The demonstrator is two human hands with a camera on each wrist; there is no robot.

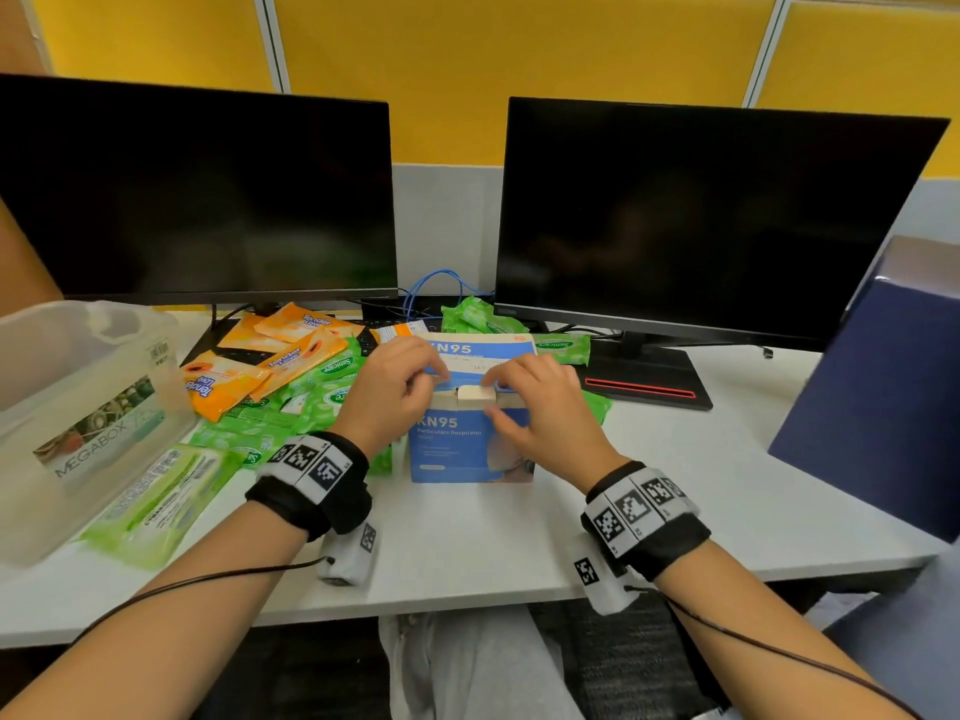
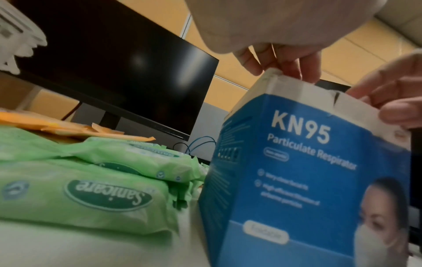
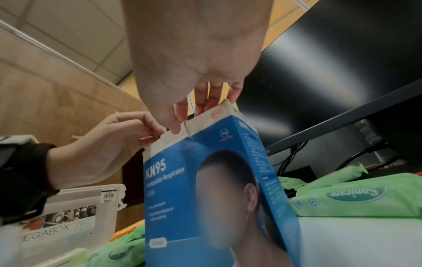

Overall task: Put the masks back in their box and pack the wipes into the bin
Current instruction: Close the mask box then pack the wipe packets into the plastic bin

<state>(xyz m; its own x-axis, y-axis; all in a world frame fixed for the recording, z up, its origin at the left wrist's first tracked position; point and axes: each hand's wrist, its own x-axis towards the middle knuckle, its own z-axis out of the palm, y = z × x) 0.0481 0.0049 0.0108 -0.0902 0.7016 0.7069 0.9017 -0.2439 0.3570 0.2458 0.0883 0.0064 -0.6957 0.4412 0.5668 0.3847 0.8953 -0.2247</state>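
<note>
The blue KN95 mask box (image 1: 470, 452) stands upright mid-desk, its lid (image 1: 480, 356) tilted back. A white mask (image 1: 475, 393) shows in the opening. My left hand (image 1: 436, 379) pinches the lid's front edge at the box's top left. My right hand (image 1: 493, 402) grips the top right, with fingers over the rim and thumb on the front face. The right wrist view shows my left hand (image 3: 128, 133) and right hand (image 3: 189, 112) at the box (image 3: 205, 189) top. Green wipe packs (image 1: 311, 397) and orange wipe packs (image 1: 270, 356) lie piled to the left. The clear Megabox bin (image 1: 62, 366) stands far left.
Two dark monitors (image 1: 197, 189) (image 1: 701, 215) stand behind, the right one's base (image 1: 644, 387) close to the box. More green packs (image 1: 563, 348) lie behind the box and one green pack (image 1: 161, 501) lies before the bin. A dark blue panel (image 1: 883, 407) rises at right.
</note>
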